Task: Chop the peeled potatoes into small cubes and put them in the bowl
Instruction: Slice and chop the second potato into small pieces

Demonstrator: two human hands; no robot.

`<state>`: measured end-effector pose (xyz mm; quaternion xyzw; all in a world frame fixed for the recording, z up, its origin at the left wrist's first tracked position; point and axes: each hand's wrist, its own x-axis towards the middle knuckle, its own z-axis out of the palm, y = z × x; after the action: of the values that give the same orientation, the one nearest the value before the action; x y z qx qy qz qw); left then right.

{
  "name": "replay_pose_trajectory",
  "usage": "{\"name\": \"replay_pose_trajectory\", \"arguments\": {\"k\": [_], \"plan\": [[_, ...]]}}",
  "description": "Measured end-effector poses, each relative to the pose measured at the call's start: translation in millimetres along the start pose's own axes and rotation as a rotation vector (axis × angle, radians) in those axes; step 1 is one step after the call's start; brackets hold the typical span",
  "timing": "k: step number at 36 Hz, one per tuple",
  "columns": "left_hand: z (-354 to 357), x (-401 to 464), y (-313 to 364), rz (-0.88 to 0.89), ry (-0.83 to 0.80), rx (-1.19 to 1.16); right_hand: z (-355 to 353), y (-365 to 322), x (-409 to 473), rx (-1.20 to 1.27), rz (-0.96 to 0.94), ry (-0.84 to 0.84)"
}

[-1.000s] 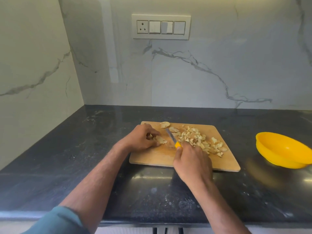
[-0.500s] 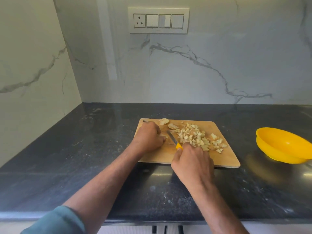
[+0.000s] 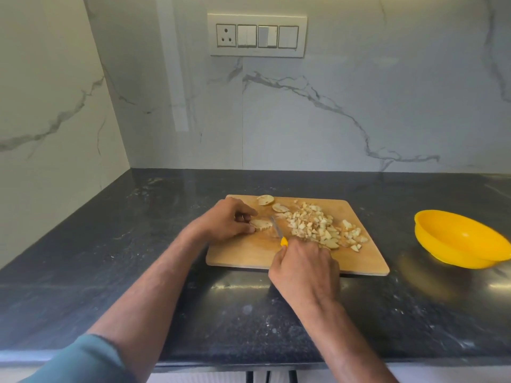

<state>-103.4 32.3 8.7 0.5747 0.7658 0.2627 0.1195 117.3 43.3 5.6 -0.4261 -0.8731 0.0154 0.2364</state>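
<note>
Potato slice (image 3: 261,224) flat on board (image 3: 249,255), left part, pinched by fingers of my left hand (image 3: 225,221); knife (image 3: 277,230) blade just beside slice's right edge; my right hand (image 3: 304,268) wrapped round yellow handle; heap of potato cubes (image 3: 318,228) on board's right half; two more slices (image 3: 272,203) near far edge; yellow bowl (image 3: 459,239) well apart, right, on dark counter (image 3: 110,258); switch panel (image 3: 257,35) on marble wall
</note>
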Motion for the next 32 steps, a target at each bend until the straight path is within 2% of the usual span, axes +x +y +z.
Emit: {"name": "replay_pose_trajectory", "arguments": {"k": [11,16,19,22,32], "plan": [[15.5,3.7,9.3,-0.05,0.122,0.003,3.4,-2.8,4.8,-0.007,-0.031,-0.008],[6.2,2.2,9.4,-0.01,-0.004,0.04,0.4,-2.1,0.7,0.004,0.005,-0.013],[4.0,0.6,11.4,0.06,-0.034,0.082,-2.1,-4.1,-1.9,-0.011,0.007,-0.053],[7.0,1.6,12.5,0.072,0.024,0.096,-5.6,-8.6,-0.8,-0.008,0.01,-0.121],[10.1,0.6,13.3,0.016,0.068,0.08,-7.9,-20.1,12.7,-0.032,-0.019,-0.248]]}}
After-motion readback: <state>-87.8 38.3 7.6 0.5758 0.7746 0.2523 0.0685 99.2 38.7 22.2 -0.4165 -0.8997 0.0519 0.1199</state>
